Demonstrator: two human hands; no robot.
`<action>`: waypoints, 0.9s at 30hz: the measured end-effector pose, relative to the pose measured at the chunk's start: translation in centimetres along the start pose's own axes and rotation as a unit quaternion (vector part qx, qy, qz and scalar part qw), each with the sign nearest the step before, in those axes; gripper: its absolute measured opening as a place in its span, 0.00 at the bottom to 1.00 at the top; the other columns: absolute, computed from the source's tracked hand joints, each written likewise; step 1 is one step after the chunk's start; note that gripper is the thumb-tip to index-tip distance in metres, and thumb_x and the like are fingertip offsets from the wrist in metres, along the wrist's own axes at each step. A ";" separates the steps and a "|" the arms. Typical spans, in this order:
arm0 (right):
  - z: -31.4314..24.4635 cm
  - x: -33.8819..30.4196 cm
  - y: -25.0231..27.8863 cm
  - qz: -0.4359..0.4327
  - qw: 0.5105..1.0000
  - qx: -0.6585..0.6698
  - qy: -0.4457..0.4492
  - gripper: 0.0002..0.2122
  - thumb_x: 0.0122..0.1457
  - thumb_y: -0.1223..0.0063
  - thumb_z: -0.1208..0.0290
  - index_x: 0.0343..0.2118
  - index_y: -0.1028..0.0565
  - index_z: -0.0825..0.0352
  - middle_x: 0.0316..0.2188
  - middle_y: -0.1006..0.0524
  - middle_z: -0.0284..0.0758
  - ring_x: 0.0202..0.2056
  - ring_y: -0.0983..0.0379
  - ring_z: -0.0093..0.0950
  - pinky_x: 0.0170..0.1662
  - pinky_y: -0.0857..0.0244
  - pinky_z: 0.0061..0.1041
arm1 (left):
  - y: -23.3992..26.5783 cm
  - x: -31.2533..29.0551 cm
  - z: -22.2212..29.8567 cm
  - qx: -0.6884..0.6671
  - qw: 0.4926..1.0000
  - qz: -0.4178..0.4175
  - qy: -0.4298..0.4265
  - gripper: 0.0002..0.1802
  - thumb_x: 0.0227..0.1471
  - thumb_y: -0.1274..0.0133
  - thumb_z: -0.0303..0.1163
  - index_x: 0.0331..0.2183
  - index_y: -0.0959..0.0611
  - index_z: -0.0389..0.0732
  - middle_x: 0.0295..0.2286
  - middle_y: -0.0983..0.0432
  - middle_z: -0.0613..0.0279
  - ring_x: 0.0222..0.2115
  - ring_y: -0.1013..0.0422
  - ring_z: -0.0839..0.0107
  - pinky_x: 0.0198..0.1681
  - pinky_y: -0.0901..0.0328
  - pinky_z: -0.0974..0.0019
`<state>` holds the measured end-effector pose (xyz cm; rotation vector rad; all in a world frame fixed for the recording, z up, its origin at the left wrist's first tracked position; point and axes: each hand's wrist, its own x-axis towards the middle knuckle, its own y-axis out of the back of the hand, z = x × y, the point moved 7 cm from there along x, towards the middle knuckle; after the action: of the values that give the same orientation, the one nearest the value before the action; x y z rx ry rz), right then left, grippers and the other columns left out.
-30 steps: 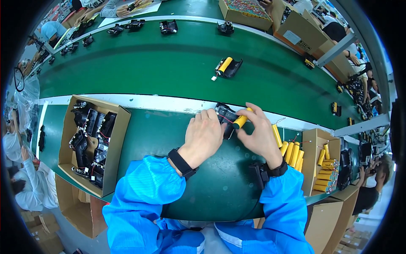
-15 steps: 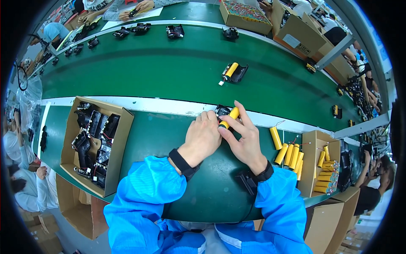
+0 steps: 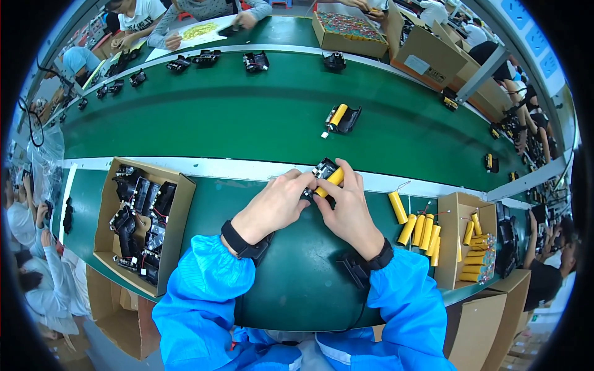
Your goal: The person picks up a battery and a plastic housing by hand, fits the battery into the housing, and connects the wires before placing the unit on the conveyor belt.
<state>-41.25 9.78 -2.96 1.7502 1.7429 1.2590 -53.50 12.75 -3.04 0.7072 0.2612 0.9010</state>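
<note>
Cell [image 3: 332, 180] pinched between right hand's [image 3: 350, 207] barely parted fingers, slanting toward frame's upper right, beside housing [image 3: 323, 168] in curled left hand [image 3: 272, 207].

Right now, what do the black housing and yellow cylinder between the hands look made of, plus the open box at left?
Black housing: probably molded plastic; dark with small highlights, though fingers cover part.
Yellow cylinder: outside likely plastic film, smooth with soft sheen; core hidden.
Open box: almost certainly cardboard; matte brown, thin flat walls.
</note>
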 end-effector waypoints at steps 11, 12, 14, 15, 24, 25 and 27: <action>1.4 -0.3 0.1 0.080 0.993 0.086 -0.007 0.24 0.43 0.33 0.78 0.46 0.27 0.68 0.55 0.36 0.49 0.53 0.34 0.47 0.53 0.35 0.36 | -0.2 0.3 0.0 0.069 0.996 0.039 -0.034 0.16 0.43 0.44 0.18 0.38 0.20 0.34 0.37 0.26 0.48 0.34 0.25 0.48 0.39 0.29 0.55; 1.2 -0.2 0.1 0.083 0.994 0.066 0.008 0.25 0.42 0.32 0.78 0.46 0.28 0.69 0.55 0.36 0.49 0.53 0.33 0.46 0.53 0.34 0.35 | -0.1 0.3 0.1 0.082 0.996 0.028 -0.032 0.17 0.42 0.43 0.18 0.40 0.20 0.34 0.38 0.26 0.48 0.34 0.25 0.48 0.39 0.29 0.56; 0.9 -0.1 0.1 0.084 0.995 0.048 0.023 0.26 0.42 0.32 0.78 0.47 0.28 0.69 0.55 0.36 0.48 0.52 0.33 0.46 0.52 0.33 0.34 | 0.2 0.3 0.0 0.094 0.995 0.018 -0.028 0.19 0.42 0.43 0.18 0.41 0.20 0.34 0.38 0.26 0.48 0.34 0.25 0.49 0.39 0.29 0.58; 0.7 -0.1 0.0 0.075 0.996 0.045 0.023 0.26 0.42 0.32 0.77 0.47 0.28 0.70 0.55 0.36 0.48 0.53 0.33 0.46 0.53 0.34 0.35 | 0.6 0.2 0.2 0.085 0.995 0.028 -0.041 0.19 0.43 0.43 0.18 0.41 0.21 0.33 0.38 0.26 0.48 0.34 0.25 0.50 0.38 0.29 0.58; -0.2 0.5 -0.7 0.030 0.999 0.019 -0.008 0.28 0.43 0.33 0.77 0.50 0.31 0.73 0.55 0.36 0.51 0.54 0.37 0.49 0.56 0.39 0.38 | 0.5 1.9 -1.1 -0.001 0.993 0.116 -0.002 0.19 0.44 0.40 0.27 0.40 0.23 0.29 0.31 0.24 0.46 0.30 0.25 0.53 0.35 0.30 0.59; -0.2 0.5 -0.8 0.024 1.000 0.013 -0.013 0.28 0.44 0.34 0.76 0.50 0.31 0.74 0.55 0.37 0.52 0.54 0.38 0.49 0.56 0.39 0.39 | 0.5 2.2 -1.4 0.011 0.990 0.140 0.014 0.20 0.44 0.40 0.29 0.39 0.23 0.28 0.28 0.23 0.46 0.31 0.25 0.51 0.36 0.30 0.57; 0.0 0.5 -1.1 0.025 1.000 0.012 -0.008 0.28 0.44 0.34 0.76 0.50 0.31 0.75 0.56 0.37 0.53 0.54 0.38 0.50 0.56 0.39 0.39 | 0.0 2.8 -2.8 -0.013 0.994 0.088 0.070 0.22 0.43 0.38 0.30 0.41 0.23 0.29 0.25 0.24 0.51 0.28 0.26 0.57 0.32 0.32 0.60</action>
<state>-41.98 10.41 -3.66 1.8235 1.7210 1.2460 -53.13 16.18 -4.91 0.6517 0.3138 1.1228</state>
